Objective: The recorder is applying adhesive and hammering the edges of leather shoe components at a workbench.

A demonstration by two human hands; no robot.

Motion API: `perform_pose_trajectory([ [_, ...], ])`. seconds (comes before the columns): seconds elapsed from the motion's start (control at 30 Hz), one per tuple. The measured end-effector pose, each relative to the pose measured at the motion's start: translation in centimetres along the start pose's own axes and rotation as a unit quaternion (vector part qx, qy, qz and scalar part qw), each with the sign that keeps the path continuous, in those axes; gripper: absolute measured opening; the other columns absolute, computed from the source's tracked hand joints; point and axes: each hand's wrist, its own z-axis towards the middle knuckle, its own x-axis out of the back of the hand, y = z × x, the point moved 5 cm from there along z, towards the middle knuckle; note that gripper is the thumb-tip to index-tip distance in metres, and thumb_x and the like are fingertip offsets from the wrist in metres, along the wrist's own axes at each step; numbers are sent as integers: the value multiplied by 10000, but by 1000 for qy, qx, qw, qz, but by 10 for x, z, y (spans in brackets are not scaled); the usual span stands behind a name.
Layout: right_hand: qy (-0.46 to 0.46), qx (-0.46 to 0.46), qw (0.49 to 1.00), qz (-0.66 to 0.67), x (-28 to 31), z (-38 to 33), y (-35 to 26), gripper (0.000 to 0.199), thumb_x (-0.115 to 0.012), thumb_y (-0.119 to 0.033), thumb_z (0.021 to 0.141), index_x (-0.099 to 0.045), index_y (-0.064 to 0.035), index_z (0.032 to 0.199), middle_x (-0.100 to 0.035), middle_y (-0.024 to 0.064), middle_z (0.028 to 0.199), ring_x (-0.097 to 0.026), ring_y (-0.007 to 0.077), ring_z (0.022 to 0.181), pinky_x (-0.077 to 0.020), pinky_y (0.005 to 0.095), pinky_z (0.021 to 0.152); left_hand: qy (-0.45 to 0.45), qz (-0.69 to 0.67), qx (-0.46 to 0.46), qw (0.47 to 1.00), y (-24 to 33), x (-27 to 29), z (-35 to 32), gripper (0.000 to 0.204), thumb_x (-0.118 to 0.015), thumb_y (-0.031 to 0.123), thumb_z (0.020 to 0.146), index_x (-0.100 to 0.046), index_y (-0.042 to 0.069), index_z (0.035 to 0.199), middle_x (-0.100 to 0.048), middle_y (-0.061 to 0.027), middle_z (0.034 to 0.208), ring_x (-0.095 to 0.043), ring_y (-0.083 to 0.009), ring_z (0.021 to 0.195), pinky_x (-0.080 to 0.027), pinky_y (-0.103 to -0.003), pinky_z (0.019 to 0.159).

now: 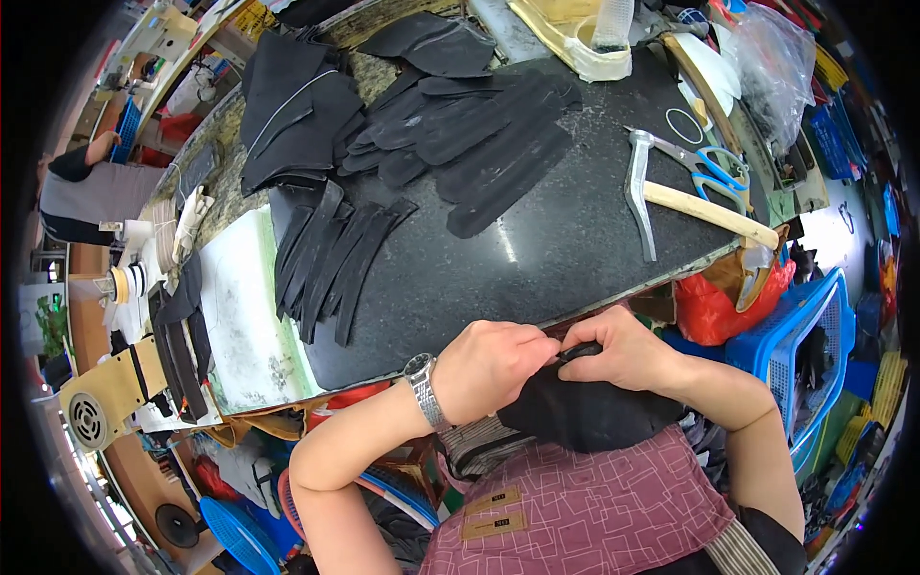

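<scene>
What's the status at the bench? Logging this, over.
Left hand and right hand both pinching black leather piece at the table edge. Hammer lies apart. Nothing obstructing.

Left hand [491,357] and right hand [618,348], fingers curled in pinching grips, meet fingertip to fingertip; both forearms bent inward.

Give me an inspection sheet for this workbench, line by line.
Surface: dark stone worktop, bare in the middle.
Job's things: black leather piece held at the bench's near edge.
Clutter: black leather strips, stacked black cut pieces, hammer, blue-handled scissors, roll of tape.
Hands: left hand and right hand both pinch the leather piece; wristwatch on the left wrist.
Cables: nothing seen.
Surroundings: blue plastic basket, red bag, another person far left.
</scene>
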Motion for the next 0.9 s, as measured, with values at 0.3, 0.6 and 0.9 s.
perform_pose_trajectory([
  [0.3, 3, 2, 1000, 1, 2, 1, -2, 195, -672, -113, 730, -656, 22, 869, -622, 64, 676, -541, 70, 653, -439, 243, 616, -47, 14, -29, 998, -3, 3, 8, 140, -610, 16, 641, -564, 36, 772, -564, -80, 690, -613, -253, 676, -509, -347, 585],
  [0.6, 121, 33, 992, -19, 3, 8, 1, 175, -656, -82, 714, -630, 36, 841, -620, 152, 699, -603, 153, 642, -461, 289, 591, 65, 187, 31, 980, 4, -14, 8, 218, -582, 72, 670, -594, 11, 878, -546, -65, 732, -583, -208, 654, -495, -302, 536],
  [0.9, 141, 51, 988, -28, 15, 18, -17, 167, -666, -94, 734, -638, 18, 854, -648, 131, 742, -644, 171, 679, -482, 287, 613, 272, 131, 26, 953, -9, 31, 2, 297, -717, -2, 635, -645, 43, 920, -602, -94, 806, -598, -239, 648, -492, -308, 543],
])
